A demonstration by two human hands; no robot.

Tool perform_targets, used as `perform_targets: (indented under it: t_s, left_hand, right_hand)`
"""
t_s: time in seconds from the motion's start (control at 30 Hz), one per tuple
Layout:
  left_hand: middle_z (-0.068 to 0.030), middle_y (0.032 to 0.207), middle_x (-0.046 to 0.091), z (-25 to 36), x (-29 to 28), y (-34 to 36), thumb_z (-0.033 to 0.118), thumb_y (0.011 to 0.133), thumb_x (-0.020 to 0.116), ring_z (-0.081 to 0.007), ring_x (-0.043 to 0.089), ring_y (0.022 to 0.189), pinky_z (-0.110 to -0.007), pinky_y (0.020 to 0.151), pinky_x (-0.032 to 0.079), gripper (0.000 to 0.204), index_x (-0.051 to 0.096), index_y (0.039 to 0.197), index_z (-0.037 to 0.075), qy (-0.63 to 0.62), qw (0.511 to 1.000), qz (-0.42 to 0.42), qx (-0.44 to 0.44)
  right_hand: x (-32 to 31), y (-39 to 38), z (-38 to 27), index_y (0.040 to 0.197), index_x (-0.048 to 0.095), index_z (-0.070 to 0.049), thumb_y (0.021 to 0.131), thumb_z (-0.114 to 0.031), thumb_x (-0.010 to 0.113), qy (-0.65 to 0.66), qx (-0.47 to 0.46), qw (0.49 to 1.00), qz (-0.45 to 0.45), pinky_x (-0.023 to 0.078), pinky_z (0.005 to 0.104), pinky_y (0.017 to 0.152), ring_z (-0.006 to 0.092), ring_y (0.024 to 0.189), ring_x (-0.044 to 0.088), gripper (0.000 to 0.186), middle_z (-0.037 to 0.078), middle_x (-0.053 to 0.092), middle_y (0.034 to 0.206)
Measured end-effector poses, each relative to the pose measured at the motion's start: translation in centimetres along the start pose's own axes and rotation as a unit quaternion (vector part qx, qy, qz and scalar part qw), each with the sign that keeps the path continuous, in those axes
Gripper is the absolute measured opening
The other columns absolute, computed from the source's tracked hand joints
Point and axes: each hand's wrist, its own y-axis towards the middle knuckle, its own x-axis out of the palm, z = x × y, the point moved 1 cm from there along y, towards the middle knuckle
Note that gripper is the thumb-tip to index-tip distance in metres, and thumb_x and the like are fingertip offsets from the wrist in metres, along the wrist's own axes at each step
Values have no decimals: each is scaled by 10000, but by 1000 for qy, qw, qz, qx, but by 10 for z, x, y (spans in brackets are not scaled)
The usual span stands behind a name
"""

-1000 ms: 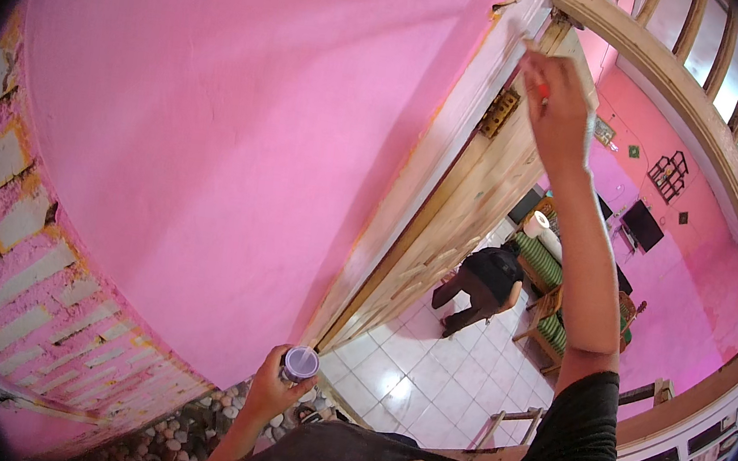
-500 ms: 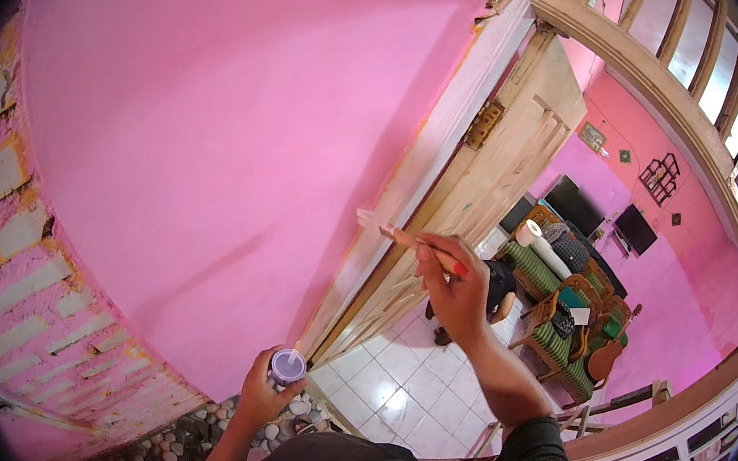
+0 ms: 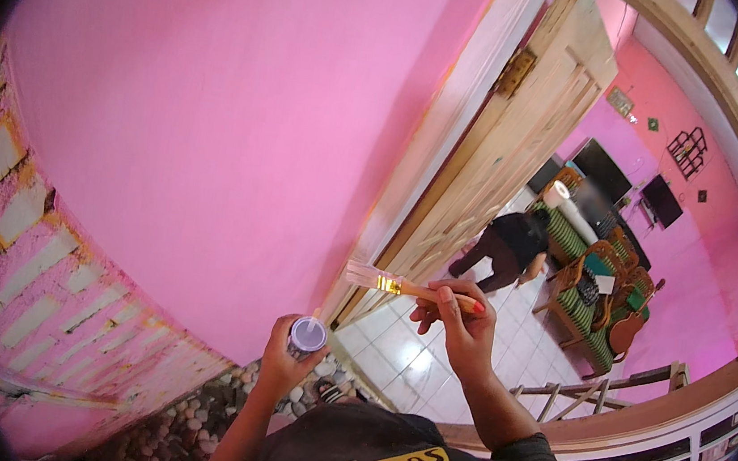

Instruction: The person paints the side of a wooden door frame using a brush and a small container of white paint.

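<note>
My left hand [image 3: 282,358] is wrapped round a small round tub [image 3: 308,335] with pale lilac paint inside, held upright below the corner of the wall. In my right hand [image 3: 466,335] is a flat paintbrush [image 3: 421,292], its wooden handle red at the end, gripped between thumb and fingers. The brush's pale bristles point left and overlap the lower part of the whitish door frame [image 3: 457,105] in the view; whether they touch it I cannot tell. A pink wall [image 3: 216,142] borders the frame on the left.
A wooden door [image 3: 523,130] stands ajar beside the frame. In the tiled room beyond, a person in dark clothes [image 3: 511,248] bends over near green-striped chairs [image 3: 589,321] and a guitar [image 3: 625,334]. Pebbles [image 3: 195,433] cover the ground at lower left, below a rough brick-patterned wall [image 3: 30,285].
My right hand and the brush have come lower, toward the tub. The tub has risen slightly in view. My view has shifted, and the person in the room shows more fully.
</note>
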Motion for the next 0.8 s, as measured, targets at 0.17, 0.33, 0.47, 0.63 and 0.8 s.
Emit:
perform_targets:
  t_s: [0.17,0.33,0.47,0.63,0.8]
  left_hand:
    - [-162,1165,618,-7,-1,-15,159,745,883,-292,632,1088,-403,952,502,604,556,1229,2,-40,997,-29,-63]
    - [-171,1181,643,-28,-10,-34,163,756,877,-296,639,1119,-395,964,501,621,560,1264,-1,-11,996,-39,-83]
    - [-169,1188,644,-36,-10,-45,190,749,888,-299,644,1117,-398,957,508,645,559,1269,0,2,996,-31,-81]
    - [-166,1179,646,-36,-9,-43,210,760,887,-304,659,1097,-393,928,523,667,535,1296,27,3,995,-53,-87]
    - [-152,1203,639,-38,-5,-35,146,752,874,-306,656,1101,-381,930,523,645,522,1286,63,-41,992,-85,-81]
  right_hand:
    - [6,-26,35,1174,595,58,1051,-195,569,13,94,995,13,559,289,617,194,795,702,283,155,695,952]
    - [20,-49,53,1133,591,47,1050,-197,566,-3,141,990,20,561,304,602,198,747,703,258,155,700,912]
    - [29,-66,57,1109,581,50,1041,-153,579,-29,122,992,22,551,289,602,174,721,686,213,149,693,885]
    - [42,-71,45,1046,627,50,996,-119,648,-161,91,983,-1,553,259,626,131,715,695,177,115,716,824]
    - [58,-61,42,973,669,15,926,-90,728,-280,34,957,-67,547,298,624,176,695,708,130,123,718,815]
